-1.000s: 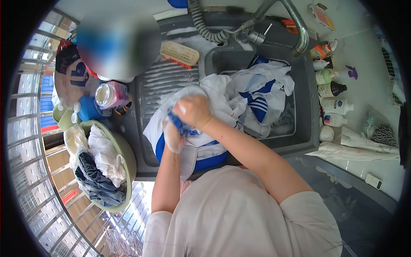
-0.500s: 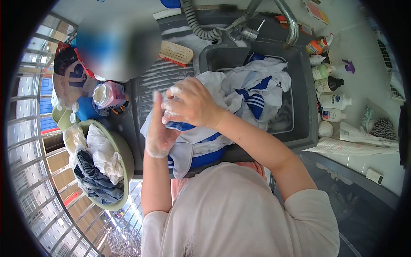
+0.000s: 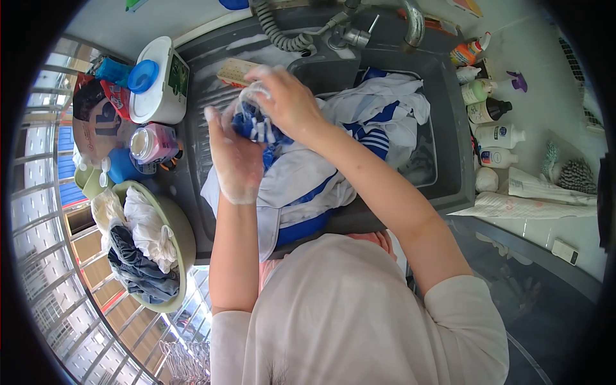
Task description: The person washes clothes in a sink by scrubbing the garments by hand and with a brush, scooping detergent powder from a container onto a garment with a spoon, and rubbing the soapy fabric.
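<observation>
Both hands are soapy and raised over the ribbed washboard part of the grey sink. My left hand (image 3: 236,157) has its palm up, fingers behind a bunched blue and white striped cloth part (image 3: 256,125). My right hand (image 3: 285,102) curls over the top of that part with bent fingers, gripping it. Below the hands a white and blue garment (image 3: 301,186) lies in folds, and it reaches toward more wet white and blue cloth (image 3: 385,106) in the basin at the right.
A cream brush (image 3: 236,71) lies behind my hands. The faucet (image 3: 414,25) arches over the back of the sink. At left stand a white tub (image 3: 160,83), a pink jar (image 3: 153,144) and a green basin (image 3: 187,247) of clothes. Bottles (image 3: 500,136) line the right side.
Both hands have risen toward the brush with the blue and white part, which now shows more. The view has shifted, and the tub at left is now sharp.
</observation>
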`<state>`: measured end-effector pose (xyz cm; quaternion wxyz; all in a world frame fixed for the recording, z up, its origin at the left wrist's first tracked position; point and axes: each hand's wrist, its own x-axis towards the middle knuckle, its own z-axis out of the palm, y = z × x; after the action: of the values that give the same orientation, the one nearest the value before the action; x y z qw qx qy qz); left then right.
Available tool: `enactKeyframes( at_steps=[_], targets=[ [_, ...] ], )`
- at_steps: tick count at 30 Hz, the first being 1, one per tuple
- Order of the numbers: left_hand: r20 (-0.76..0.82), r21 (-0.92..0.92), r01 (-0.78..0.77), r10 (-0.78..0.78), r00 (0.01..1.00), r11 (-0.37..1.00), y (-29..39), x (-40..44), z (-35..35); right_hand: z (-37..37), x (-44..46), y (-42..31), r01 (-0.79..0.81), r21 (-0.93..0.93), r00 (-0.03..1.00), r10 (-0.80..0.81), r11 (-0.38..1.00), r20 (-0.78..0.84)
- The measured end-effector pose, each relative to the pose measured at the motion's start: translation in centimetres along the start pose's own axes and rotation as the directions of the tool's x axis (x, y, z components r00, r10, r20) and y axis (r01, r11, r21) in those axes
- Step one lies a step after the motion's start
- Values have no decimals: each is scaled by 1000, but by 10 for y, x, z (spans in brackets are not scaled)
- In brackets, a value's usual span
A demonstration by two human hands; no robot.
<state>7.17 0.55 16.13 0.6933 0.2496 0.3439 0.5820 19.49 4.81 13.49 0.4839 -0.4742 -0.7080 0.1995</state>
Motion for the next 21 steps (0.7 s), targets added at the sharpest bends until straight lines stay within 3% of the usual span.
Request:
enactKeyframes(
  at_steps=[1, 2, 4, 5, 6, 7, 9, 10, 11, 12, 13, 14, 16, 17, 18, 20, 21],
  targets=[
    [-143, -95, 160, -172, 975, 983, 2, -2, 8, 4, 0, 5, 100, -146, 994, -92, 984, 57],
    [-264, -208, 297, -346, 900, 932, 3, -3, 12, 10, -4, -2, 99, -144, 994, -91, 985, 57],
    [-244, -229, 229, -283, 928, 946, -13, -10, -13, 24, -29, -28, 335, -75, 941, -337, 939, -12],
    [152, -250, 194, -160, 975, 948, -18, -10, -29, 17, -39, -50, 269, 29, 963, -269, 963, -15],
    [517, -282, 171, 0, 856, 944, -25, -10, -45, 19, -42, -47, 266, 32, 964, -266, 963, -12],
    [513, -282, 172, -3, 858, 944, -38, 0, -62, 23, -46, -39, 319, 27, 947, -317, 947, -59],
    [761, -433, 422, 72, 645, 797, -64, 21, -88, 31, -56, -25, 416, 12, 900, -409, 909, -147],
    [758, -432, 421, 68, 649, 797, -59, 11, -75, 34, -52, -16, 413, 18, 902, -406, 911, -148],
    [318, -246, 190, -106, 942, 951, -52, -5, -45, 34, -44, -3, 160, -4, 984, -159, 987, -85],
    [-231, 69, 87, -69, 971, 994, -50, -12, -27, 33, -41, 7, -97, -45, 995, 95, 994, -30],
    [-135, 33, 74, -69, 988, 997, -66, -3, -75, 43, -53, 1, -78, -2, 992, 77, 997, -97],
    [-123, 30, 68, -63, 990, 997, -59, 0, -75, 46, -61, -13, -69, -10, 992, 67, 998, -104],
    [13, 146, -68, 67, 998, 987, -42, -13, -76, 58, -84, -42, 92, 150, 974, -58, 984, -221],
    [158, -219, 157, -124, 980, 963, -44, -9, -88, 67, -76, -37, 165, 183, 930, -91, 969, -357],
    [156, -212, 159, -128, 979, 964, -49, -13, -92, 67, -69, -24, 162, 187, 928, -85, 969, -362],
    [-123, -81, 79, -89, 988, 994, -48, -28, -62, 57, -53, -2, -198, 96, 980, 197, 976, 24],
    [-136, 5, 108, -106, 985, 994, -45, -21, -61, 58, -49, 0, -205, 95, 976, 211, 974, -57]
  ],
)
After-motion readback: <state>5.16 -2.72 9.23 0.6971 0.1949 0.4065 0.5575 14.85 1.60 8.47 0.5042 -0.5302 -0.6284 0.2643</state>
